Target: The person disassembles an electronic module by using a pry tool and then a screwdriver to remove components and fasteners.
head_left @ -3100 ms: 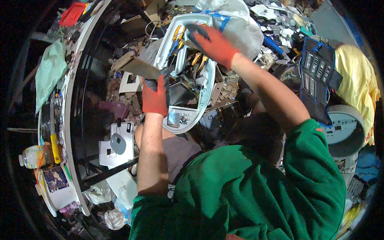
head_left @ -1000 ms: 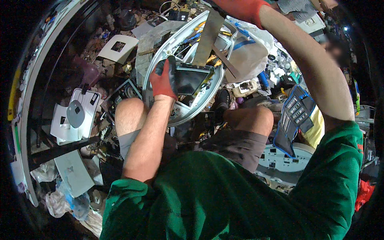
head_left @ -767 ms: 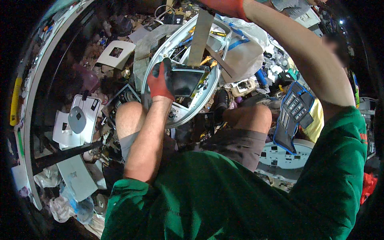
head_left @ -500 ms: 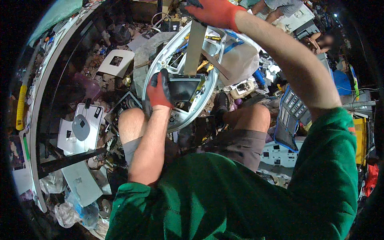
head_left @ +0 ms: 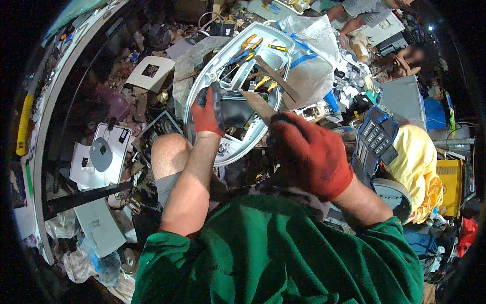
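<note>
A white, rounded plastic casing [head_left: 198,80] lies tilted before my knees, its hollow side up. My left hand [head_left: 208,110], in a red and black glove, is closed on the left end of a dark rectangular panel [head_left: 237,112] inside it. My right hand [head_left: 316,152], gloved alike, grips a broad flat metal blade [head_left: 259,105]; the blade points up and left, its tip by the panel's upper edge. Pliers with orange and yellow handles [head_left: 248,50] rest in the far part of the casing. Across its right rim lies a thin brownish strip [head_left: 278,80].
White plastic covers [head_left: 151,75] and scrap parts surround me. A tool roll [head_left: 377,134] lies to the right, beside a yellow cloth bag [head_left: 412,167] and a yellow crate [head_left: 450,187]. Long metal frame edges [head_left: 55,101] curve along the left. Other people sit at the far right.
My right hand has come down from high above the casing to its right side. The blade has swung from upright to slanting. My left hand stays on the panel.
</note>
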### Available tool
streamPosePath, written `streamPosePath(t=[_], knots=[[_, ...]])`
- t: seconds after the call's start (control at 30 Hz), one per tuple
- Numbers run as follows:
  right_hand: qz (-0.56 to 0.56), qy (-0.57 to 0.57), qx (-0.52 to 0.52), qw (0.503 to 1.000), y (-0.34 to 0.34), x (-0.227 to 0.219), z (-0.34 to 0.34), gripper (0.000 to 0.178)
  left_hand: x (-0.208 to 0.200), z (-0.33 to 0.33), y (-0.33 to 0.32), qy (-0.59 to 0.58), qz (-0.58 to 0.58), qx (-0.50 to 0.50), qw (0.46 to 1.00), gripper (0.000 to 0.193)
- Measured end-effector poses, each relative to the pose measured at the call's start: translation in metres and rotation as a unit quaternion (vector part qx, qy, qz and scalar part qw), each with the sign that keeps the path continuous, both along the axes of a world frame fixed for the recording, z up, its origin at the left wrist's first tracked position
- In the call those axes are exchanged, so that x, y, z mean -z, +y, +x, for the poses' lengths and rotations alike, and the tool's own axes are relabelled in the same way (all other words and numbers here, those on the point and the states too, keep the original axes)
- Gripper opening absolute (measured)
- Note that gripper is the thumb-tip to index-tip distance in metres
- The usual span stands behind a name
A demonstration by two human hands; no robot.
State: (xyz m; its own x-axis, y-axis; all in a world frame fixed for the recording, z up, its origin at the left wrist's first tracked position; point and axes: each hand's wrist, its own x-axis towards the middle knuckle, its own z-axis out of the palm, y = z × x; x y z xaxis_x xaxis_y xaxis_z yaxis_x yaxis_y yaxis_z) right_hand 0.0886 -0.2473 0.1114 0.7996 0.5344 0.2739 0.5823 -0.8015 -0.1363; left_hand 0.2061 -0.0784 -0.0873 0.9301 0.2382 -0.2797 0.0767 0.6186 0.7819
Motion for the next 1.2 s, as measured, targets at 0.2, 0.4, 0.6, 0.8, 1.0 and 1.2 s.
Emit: streamPosePath(t=[0.2, 0.4, 0.6, 0.8, 1.0, 1.2], knots=[[0.178, -0.047, 0.020, 0.983, -0.047, -0.011, 0.022, 0.036, -0.001, -0.006, 0.000, -0.014, 0.017, -0.037, 0.999, 0.021], [0.390, 0.058, 0.036, 0.918, -0.068, -0.022, 0.047, 0.046, -0.002, -0.011, 0.002, -0.006, 0.016, -0.023, 1.000, 0.025], [0.368, 0.108, 0.009, 0.924, -0.078, -0.001, 0.036, 0.061, 0.012, -0.008, 0.007, -0.027, 0.073, -0.028, 0.997, 0.040], [0.163, 0.016, -0.102, 0.981, -0.072, 0.007, 0.037, 0.041, 0.029, -0.004, 0.010, -0.015, 0.060, -0.006, 0.998, 0.044], [0.127, 0.083, -0.033, 0.988, -0.060, 0.021, 0.022, 0.014, -0.014, -0.014, 0.001, 0.025, 0.014, -0.009, 1.000, 0.039], [0.104, 0.007, -0.041, 0.994, -0.055, 0.039, 0.004, 0.021, -0.010, -0.003, 0.009, -0.030, 0.050, 0.085, 0.995, 0.034]])
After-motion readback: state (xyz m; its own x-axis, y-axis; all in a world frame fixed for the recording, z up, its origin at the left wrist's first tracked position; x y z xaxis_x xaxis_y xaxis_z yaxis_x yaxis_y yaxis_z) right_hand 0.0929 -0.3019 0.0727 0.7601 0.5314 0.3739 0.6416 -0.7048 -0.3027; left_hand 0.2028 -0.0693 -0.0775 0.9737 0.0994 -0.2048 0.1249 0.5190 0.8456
